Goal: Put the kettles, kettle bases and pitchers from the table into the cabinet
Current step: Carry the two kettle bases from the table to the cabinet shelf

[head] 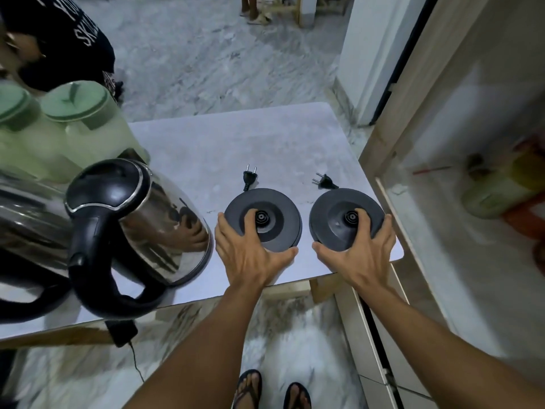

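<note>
Two round black kettle bases lie side by side near the table's front right corner. My left hand [250, 249] grips the left kettle base [277, 211], fingers over its rim and top. My right hand [358, 249] grips the right kettle base [333, 211] the same way. Each base has a short cord with a plug lying behind it, the left plug [249, 176] and the right plug [324, 180]. A steel kettle [159, 214] with a black handle stands at the left, a second steel kettle [26, 219] beyond it. Two pale green pitchers [88, 128] with green lids stand behind.
The grey table [236, 149] ends just right of the bases. The open cabinet [442, 202] stands at the right with coloured items on its shelf. Another person in black [59, 39] bends at the far left. A black adapter [122, 332] hangs below the table edge.
</note>
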`<state>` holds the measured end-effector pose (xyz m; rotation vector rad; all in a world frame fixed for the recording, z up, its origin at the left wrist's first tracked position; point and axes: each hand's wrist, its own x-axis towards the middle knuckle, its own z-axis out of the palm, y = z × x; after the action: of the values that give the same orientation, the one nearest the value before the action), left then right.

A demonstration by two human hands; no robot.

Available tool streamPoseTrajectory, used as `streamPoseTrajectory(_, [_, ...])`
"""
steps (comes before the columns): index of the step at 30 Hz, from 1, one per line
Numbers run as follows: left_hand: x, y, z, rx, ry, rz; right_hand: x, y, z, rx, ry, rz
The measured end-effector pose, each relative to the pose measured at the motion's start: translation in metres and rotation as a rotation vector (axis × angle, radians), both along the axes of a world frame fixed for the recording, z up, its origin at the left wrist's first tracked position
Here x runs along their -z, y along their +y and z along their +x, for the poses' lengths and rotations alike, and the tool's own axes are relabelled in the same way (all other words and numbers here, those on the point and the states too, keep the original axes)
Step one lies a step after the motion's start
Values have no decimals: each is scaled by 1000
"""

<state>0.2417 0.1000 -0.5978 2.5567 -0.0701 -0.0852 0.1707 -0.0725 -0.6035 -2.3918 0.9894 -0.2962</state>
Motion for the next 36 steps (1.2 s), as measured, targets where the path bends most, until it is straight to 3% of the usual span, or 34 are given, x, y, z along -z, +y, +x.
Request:
streamPoseTrajectory(7, [-44,5,3,37,-45,-70,-35,4,-6,66,-57,-56])
streamPoseTrajectory(16, [-154,34,-8,311,-175,-165,-151,49,-56,315,-199,-145])
streamPoseTrajectory(26, [-251,93,-100,767,-323,-268,-249,180,-204,721,-246,-323])
streamPoseTrajectory(36, [-320,60,-252,1095,-365,-413,-323,215,-375,1113,-163,-484])
